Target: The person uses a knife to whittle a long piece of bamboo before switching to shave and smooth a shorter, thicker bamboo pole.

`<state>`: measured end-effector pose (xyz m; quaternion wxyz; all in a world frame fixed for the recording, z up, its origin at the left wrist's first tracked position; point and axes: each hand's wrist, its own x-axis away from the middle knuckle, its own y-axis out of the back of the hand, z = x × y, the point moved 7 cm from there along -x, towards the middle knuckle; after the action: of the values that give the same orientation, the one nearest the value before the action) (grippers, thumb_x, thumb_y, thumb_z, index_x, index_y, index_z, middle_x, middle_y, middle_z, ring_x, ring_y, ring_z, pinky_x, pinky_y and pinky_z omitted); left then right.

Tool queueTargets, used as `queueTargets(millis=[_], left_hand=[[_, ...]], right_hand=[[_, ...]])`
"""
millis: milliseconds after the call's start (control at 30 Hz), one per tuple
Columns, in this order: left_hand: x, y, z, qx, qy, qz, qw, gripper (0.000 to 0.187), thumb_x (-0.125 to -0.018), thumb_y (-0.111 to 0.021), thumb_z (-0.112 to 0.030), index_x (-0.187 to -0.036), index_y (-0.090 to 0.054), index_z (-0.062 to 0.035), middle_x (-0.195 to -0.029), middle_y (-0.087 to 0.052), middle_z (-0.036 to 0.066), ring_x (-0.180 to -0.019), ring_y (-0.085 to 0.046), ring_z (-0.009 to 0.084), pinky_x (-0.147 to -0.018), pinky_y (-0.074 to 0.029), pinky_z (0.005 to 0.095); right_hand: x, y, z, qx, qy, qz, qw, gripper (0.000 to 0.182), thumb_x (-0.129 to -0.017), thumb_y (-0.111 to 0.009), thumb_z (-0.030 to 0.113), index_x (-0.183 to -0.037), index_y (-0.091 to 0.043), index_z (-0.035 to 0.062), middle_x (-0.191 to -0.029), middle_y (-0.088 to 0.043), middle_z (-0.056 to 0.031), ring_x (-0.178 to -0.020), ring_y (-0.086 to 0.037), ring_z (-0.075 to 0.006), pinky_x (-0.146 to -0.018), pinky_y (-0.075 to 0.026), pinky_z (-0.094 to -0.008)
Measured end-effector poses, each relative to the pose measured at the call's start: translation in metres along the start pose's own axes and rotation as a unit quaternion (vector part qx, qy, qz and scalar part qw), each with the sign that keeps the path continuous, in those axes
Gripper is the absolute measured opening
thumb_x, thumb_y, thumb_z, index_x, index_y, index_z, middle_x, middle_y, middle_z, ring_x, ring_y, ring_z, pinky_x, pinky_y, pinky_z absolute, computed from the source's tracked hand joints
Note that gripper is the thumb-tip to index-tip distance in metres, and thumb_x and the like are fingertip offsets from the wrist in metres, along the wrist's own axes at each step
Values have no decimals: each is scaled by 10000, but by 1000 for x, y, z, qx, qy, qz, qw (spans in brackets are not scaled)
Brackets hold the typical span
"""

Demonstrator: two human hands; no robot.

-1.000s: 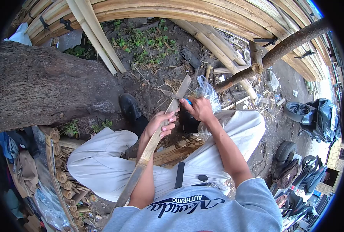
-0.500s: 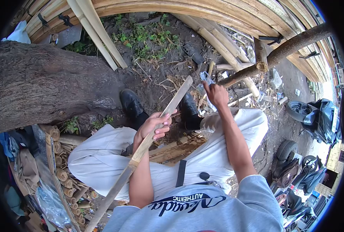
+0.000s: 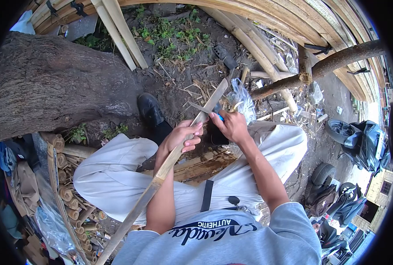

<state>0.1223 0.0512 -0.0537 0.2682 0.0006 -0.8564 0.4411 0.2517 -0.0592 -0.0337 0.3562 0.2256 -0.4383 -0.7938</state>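
Note:
My left hand (image 3: 184, 134) grips a long flat bamboo strip (image 3: 161, 170) that runs from my lower left up to a tip near the ground ahead. My right hand (image 3: 232, 126) holds a blue-handled knife (image 3: 202, 108), its blade lying across the strip just above my left fingers. A clear plastic bag (image 3: 242, 98) hangs at the right hand. I sit with white trousers and black shoes (image 3: 150, 110) on bare soil.
A thick tree trunk (image 3: 50, 84) lies at the left. Bamboo poles (image 3: 249, 39) arc across the top, with a branch (image 3: 329, 66) at right. Cut bamboo pieces (image 3: 68, 194) pile at lower left. Motorbikes (image 3: 360, 141) stand at right.
My right hand, stretched out far past the strip's tip half a second ago, has come back and set the knife blade on the strip near my left hand.

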Motion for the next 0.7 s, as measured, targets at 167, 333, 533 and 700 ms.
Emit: queueTargets(millis=[167, 333, 533, 700], left_hand=[[-2, -2, 0, -40, 4, -33, 999, 246, -1082, -544, -282, -968, -458, -81, -772, -440, -33, -466, -378, 0, -329, -310, 188], [3, 2, 5, -39, 19, -19, 999, 313, -1075, -546, -245, -1256, -490, 5, -822, -453, -15, -471, -382, 2, -340, -324, 187], [-2, -1, 2, -53, 21, -13, 998, 536, -1075, -533, -222, -1520, -362, 20, -854, -437, -11, -486, -383, 18, -346, -328, 194], [-7, -1, -4, 20, 4, -7, 1000, 402, -1087, -527, -245, -1384, -488, 24, -826, -446, -19, -464, -367, 13, -346, -340, 194]], right_hand=[[-1, 3, -2, 24, 10, 26, 999, 536, -1010, -602, 487, -690, -660, 61, -545, -567, -202, -536, -611, -412, -524, -488, -490], [-7, 7, -30, 97, -25, -12, 995, 595, -1014, -564, 547, -690, -686, 64, -545, -597, -197, -542, -645, -405, -526, -519, -484], [-24, 34, -141, 57, -308, -92, 945, 780, -1030, -397, 659, -843, -743, -14, -797, -687, -326, -852, -694, -510, -789, -538, -568], [-23, 38, -66, -33, -183, -93, 978, 626, -1049, -486, 549, -856, -710, -3, -670, -637, -272, -716, -662, -491, -684, -519, -542]])
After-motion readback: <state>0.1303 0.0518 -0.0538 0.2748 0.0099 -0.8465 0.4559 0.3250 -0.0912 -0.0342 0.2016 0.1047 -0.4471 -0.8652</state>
